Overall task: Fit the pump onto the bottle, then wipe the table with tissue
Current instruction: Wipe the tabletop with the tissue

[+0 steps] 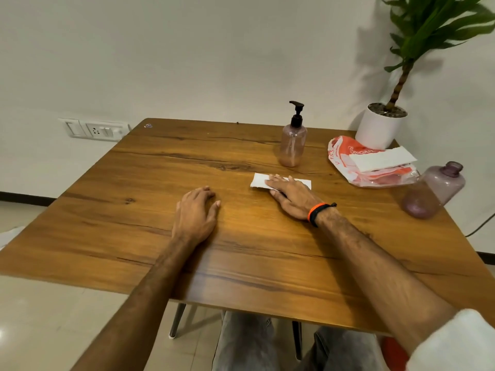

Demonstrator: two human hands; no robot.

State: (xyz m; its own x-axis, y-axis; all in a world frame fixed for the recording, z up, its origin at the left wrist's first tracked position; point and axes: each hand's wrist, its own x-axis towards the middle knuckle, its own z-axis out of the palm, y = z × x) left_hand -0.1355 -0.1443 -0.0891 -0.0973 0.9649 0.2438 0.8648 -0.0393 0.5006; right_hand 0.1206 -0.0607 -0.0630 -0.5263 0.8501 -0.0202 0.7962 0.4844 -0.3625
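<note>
The right hand (pixel 290 196) lies flat on a folded white tissue (pixel 278 180) near the middle of the wooden desk (pixel 134 236), its fingers (pixel 276 180) straight and spread, pressing the paper down rather than gripping it. The left hand (pixel 197 215) rests palm-down on the bare desk just beside it, fingers relaxed and slightly bent at the tips, holding nothing. Behind the tissue the pink bottle (pixel 292 145) stands upright with the black pump (pixel 296 112) seated on its neck. To the right lies an orange tissue packet (pixel 369 167) with a white sheet on top, next to a purple bottle (pixel 435 190) without a cap, tilted at the desk edge, and a potted plant (pixel 380 127) in the far corner.
</note>
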